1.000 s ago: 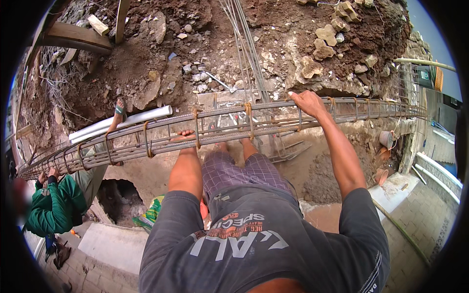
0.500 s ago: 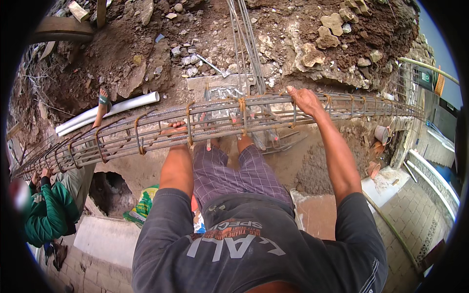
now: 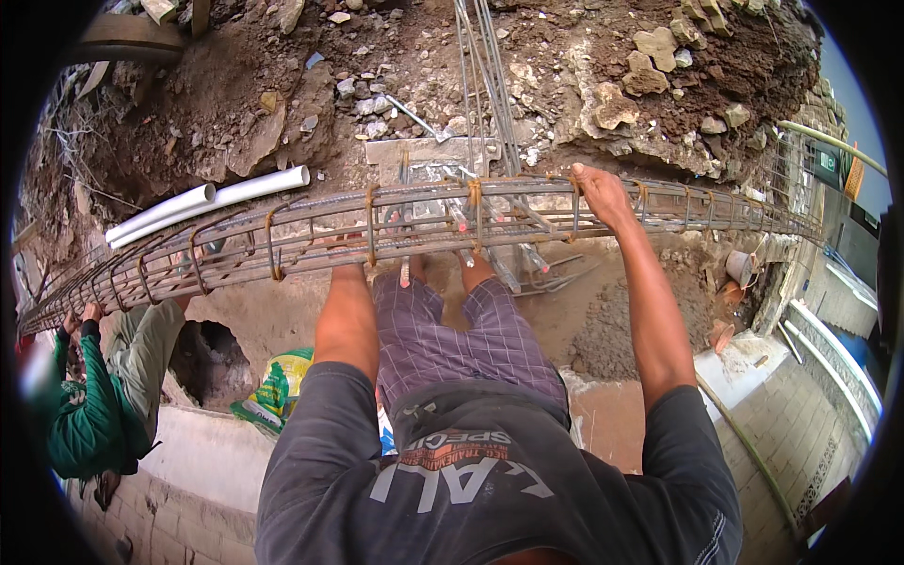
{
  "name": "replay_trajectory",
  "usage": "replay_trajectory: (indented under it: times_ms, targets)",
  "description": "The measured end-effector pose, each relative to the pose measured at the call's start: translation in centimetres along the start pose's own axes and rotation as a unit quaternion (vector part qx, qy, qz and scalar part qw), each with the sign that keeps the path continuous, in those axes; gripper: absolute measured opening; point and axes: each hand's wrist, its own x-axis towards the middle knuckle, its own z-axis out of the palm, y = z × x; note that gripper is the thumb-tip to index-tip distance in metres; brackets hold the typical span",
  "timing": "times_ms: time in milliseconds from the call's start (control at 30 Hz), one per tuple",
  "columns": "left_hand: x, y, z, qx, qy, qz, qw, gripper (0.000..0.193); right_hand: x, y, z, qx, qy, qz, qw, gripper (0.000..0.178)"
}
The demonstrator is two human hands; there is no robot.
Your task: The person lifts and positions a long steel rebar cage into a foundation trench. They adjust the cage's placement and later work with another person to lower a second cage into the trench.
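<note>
A long rusty steel rebar cage (image 3: 371, 224), with square stirrups tied round its bars, stretches across the view in front of me. My right hand (image 3: 605, 196) is closed over its far upper bar, right of the middle. Lower on the near side, my left hand (image 3: 347, 249) grips the cage from beneath. Bars hide most of its fingers. At the far left, another person's hands (image 3: 87, 315) hold the cage's left end. Below the cage's middle, several upright steel bars with reddish ends (image 3: 405, 273) stand near my legs.
Two white pipes (image 3: 212, 201) lie on the rubble beyond the cage. A dark pit (image 3: 209, 363) opens at left, beside a green and yellow sack (image 3: 273, 386). Wet mortar (image 3: 617, 330) is heaped at right, near a bucket (image 3: 740, 267). Tall thin bars (image 3: 485, 85) rise ahead.
The other person's foot has come back from beside the white pipes to behind the cage. My hands keep their hold, and the cage has shifted only slightly in view.
</note>
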Motion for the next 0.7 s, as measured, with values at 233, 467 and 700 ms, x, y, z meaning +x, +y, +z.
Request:
replay_trajectory:
  times_ms: [233, 467, 700]
  targets:
    - [-11.1, 1.2, -3.4, 0.417, 0.133, 0.096, 0.894, 0.051, -8.0, 3.7, -0.2, 0.058, 0.220, -0.059, 0.972, 0.051]
    - [-21.2, 7.5, -11.1, 0.540, 0.049, 0.164, 0.824, 0.048, -20.5, 12.4, 8.7, 0.235, 0.052, 0.191, 0.952, 0.037]
    - [-26.3, 7.0, -22.5, 0.340, 0.114, 0.229, 0.905, 0.038, -23.0, 13.9, 19.6, 0.062, -0.344, 0.110, 0.931, 0.038]
